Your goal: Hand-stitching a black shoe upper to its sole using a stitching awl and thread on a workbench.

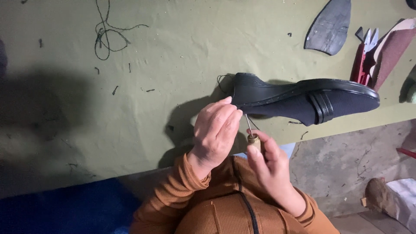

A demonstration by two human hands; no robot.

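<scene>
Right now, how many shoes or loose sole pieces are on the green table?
2: one black shoe lying at the table's front edge, its heel pinched by the left hand; one loose dark sole piece at the top right. More may lie outside the frame.

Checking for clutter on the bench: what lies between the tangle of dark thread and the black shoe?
In the head view, only bare green table cover with small dark scraps lies between the thread tangle and shoe.

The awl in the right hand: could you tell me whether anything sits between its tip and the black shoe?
Nothing visible does. The awl points up at the shoe beside the left hand's fingers.
</scene>
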